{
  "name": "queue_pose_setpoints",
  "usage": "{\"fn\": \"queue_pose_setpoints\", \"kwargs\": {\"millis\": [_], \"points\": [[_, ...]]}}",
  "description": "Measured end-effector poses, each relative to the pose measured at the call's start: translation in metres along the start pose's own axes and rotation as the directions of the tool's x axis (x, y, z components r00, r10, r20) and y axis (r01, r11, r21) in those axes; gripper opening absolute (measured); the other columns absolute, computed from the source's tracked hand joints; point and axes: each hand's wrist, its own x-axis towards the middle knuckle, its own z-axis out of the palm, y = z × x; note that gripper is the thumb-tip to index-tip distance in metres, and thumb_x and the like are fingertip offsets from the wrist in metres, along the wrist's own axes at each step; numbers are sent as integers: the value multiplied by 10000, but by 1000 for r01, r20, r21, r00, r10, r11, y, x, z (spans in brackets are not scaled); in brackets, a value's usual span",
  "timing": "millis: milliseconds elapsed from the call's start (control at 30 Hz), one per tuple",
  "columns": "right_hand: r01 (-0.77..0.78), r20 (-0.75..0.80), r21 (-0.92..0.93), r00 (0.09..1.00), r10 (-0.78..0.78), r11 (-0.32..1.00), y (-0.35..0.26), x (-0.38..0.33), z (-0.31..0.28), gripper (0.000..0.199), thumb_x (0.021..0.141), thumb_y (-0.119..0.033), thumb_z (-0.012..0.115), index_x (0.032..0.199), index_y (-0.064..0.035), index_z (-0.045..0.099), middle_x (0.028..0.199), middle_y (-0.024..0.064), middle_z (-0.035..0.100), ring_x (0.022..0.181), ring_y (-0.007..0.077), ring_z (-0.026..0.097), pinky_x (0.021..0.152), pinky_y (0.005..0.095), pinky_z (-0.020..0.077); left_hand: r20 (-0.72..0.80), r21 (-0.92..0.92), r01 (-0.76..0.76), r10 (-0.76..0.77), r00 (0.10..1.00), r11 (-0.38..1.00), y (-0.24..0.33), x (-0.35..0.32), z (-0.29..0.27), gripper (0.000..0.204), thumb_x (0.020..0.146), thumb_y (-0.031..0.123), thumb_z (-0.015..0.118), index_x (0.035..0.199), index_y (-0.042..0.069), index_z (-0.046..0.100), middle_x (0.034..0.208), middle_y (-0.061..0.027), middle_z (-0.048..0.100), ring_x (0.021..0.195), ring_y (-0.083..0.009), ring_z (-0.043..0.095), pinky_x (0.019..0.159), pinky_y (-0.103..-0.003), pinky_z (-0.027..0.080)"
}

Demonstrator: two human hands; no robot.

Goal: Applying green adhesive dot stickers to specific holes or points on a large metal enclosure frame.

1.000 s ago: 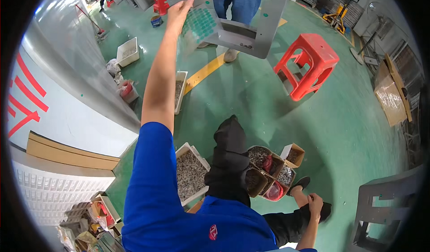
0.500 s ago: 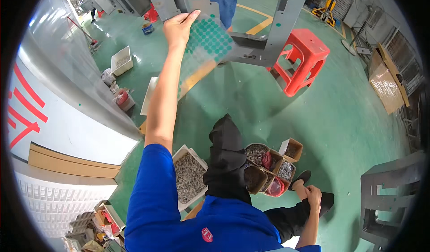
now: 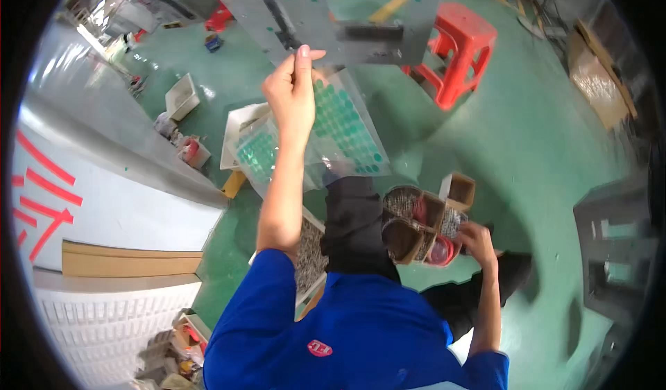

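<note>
Raised in front of me, my left hand (image 3: 293,92) pinches the upper edge of a clear sheet of green round stickers (image 3: 347,126). The sheet hangs down on both sides of my forearm, and its left part shows more green dots. Just beyond my fingertips stands a grey metal frame (image 3: 374,40) with rectangular openings and a few green dots on it. Down at the right, my right hand (image 3: 479,243) is over the edge of an open cardboard box of small silvery parts (image 3: 452,220). Its fingers are bent and blurred, so what they hold, if anything, is unclear.
Other open boxes of small parts (image 3: 401,201) cluster by my legs. A white bin of metal pieces (image 3: 310,258) lies under my left arm. A red plastic stool (image 3: 463,29) stands beyond the frame, and another grey metal frame (image 3: 617,244) is at the right.
My left hand has come lower with the sticker sheet, which now spreads wider. My right hand has moved from my ankle up to the boxes. The view has shifted, and the frame appears higher.
</note>
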Motion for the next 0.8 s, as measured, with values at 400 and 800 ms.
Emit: {"fn": "queue_pose_setpoints", "kwargs": {"millis": [400,800], "points": [[312,-332,926,941,64,212,-212,39,3,45,837,-42,683,837,-25,641,769,37,658,632,100,597,563,233,479,243,-291,-166,241,940,942,54,-100,47,246,929,171,554,1075,-3,648,691,27,541,639,-35,467,564,-210,340],[423,-523,791,842,131,442,-203,31,-29,346,903,-189,639,604,-43,545,534,-55,475,462,10,358,417,201,254,578,-542,287,103,810,790,88,-134,38,913,689,-53,770,1432,-12,241,1177,-156,576,1015,-207,602,865,-319,507]]}}
